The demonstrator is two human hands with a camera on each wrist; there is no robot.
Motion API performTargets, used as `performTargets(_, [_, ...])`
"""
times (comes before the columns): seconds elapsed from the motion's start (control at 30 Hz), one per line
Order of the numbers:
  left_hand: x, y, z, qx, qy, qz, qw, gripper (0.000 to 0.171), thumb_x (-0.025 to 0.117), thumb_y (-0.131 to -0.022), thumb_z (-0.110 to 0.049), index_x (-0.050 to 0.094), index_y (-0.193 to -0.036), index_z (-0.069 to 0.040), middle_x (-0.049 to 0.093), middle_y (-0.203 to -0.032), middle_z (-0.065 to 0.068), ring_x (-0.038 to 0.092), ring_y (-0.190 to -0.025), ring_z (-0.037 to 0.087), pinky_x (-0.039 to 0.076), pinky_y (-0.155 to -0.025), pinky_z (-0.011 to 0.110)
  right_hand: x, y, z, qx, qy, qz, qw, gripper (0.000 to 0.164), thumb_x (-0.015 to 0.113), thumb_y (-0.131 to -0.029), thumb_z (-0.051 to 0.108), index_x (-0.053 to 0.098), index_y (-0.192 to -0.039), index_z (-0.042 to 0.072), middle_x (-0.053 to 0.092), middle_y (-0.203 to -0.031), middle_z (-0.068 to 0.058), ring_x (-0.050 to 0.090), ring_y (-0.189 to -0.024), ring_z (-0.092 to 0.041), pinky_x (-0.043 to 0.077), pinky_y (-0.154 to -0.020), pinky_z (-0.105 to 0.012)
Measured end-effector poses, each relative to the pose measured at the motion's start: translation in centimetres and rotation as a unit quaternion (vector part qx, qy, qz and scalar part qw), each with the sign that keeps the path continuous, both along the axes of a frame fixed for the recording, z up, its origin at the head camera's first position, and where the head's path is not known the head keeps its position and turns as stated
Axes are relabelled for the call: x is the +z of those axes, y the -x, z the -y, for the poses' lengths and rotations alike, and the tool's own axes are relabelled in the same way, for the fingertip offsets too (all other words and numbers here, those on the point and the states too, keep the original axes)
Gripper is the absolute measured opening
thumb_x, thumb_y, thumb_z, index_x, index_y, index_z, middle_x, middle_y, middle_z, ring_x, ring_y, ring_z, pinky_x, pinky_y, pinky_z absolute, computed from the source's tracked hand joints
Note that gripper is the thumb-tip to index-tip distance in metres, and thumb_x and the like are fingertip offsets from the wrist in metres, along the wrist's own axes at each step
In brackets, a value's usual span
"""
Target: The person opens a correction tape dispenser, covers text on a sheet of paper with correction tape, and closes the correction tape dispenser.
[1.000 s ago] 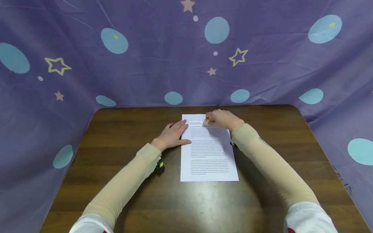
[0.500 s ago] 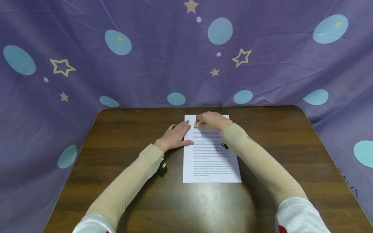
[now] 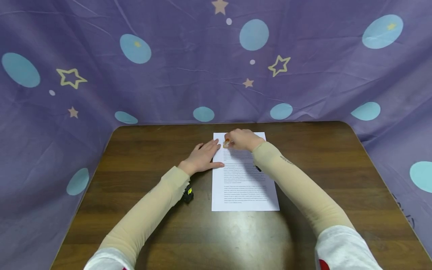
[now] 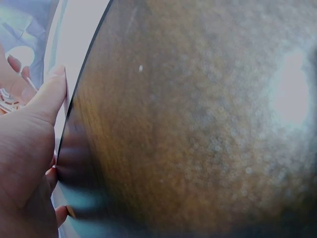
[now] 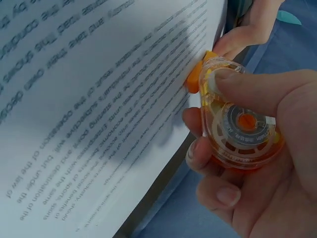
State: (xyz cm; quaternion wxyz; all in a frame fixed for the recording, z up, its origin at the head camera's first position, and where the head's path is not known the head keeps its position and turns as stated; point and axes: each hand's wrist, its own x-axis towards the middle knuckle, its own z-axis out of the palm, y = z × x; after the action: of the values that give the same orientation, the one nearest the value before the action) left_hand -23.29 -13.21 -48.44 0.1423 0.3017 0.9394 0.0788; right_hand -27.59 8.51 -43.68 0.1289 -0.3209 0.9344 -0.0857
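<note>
A printed sheet of paper (image 3: 244,195) lies on the wooden table, its lines of text running across it. Along its upper left edge rests my left hand (image 3: 200,157), fingers straight and thumb spread over the margin. My right hand (image 3: 243,139) grips a correction tape (image 5: 246,121) near the top left of the text. In the right wrist view this dispenser is clear plastic with an orange hub, and its orange tip (image 5: 194,77) is right at the paper. The thumb lies over the clear case, with fingers curled beneath it.
The brown wooden table (image 3: 152,150) reaches back to a purple curtain (image 3: 168,86) with stars and blue spots. Black wrist cameras sit under both sleeves, the left one (image 3: 188,194) beside the paper.
My right hand has moved left with the correction tape along the upper lines, ending close to the left hand's fingertips. The left hand stays on the paper's edge.
</note>
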Motion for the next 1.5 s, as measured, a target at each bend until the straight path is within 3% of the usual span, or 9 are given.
performTargets(0.27, [0.3, -0.2, -0.1, -0.004, -0.003, -0.006, 1.0, 0.088, 0.058, -0.101, -0.06, 0.031, -0.163, -0.005, 0.018, -0.173, 0.014, 0.015, -0.16, 0.027, 0.016, -0.125, 0.059, 0.0, -0.2, 0.1, -0.012, -0.029, -0.009, 0.999, 0.022, 0.074, -0.099, 0.02, 0.074, -0.119, 0.012, 0.077, -0.115, -0.006, 0.074, -0.103, -0.026, 0.06, -0.084, -0.047])
performTargets(0.57, [0.4, -0.3, -0.2, -0.002, 0.001, -0.005, 1.0, 0.088, 0.056, -0.102, -0.062, 0.029, -0.164, -0.006, 0.016, -0.174, 0.012, 0.014, -0.161, 0.026, 0.016, -0.126, 0.058, 0.0, -0.4, -0.8, -0.017, -0.029, -0.001, 0.999, 0.013, 0.072, -0.101, 0.024, 0.074, -0.11, 0.015, 0.076, -0.106, -0.001, 0.073, -0.096, -0.021, 0.059, -0.083, -0.044])
performTargets(1.1, [0.6, -0.3, -0.2, -0.001, 0.0, -0.001, 1.0, 0.089, 0.057, -0.101, -0.061, 0.029, -0.164, -0.005, 0.016, -0.174, 0.012, 0.015, -0.161, 0.026, 0.016, -0.126, 0.058, 0.2, -0.6, -3.2, -0.033, -0.004, 0.007, 0.999, 0.015, 0.073, -0.1, 0.022, 0.076, -0.111, 0.014, 0.076, -0.106, -0.001, 0.071, -0.093, -0.022, 0.058, -0.081, -0.046])
performTargets(1.5, [0.3, -0.2, -0.1, -0.003, -0.007, -0.008, 0.9999, 0.089, 0.057, -0.101, -0.061, 0.028, -0.164, -0.005, 0.016, -0.174, 0.013, 0.014, -0.161, 0.027, 0.016, -0.126, 0.058, 0.0, -1.0, -6.0, -0.026, 0.011, -0.02, 0.999, 0.009, 0.076, -0.097, 0.018, 0.075, -0.105, 0.013, 0.074, -0.097, -0.001, 0.066, -0.081, -0.02, 0.056, -0.07, -0.043])
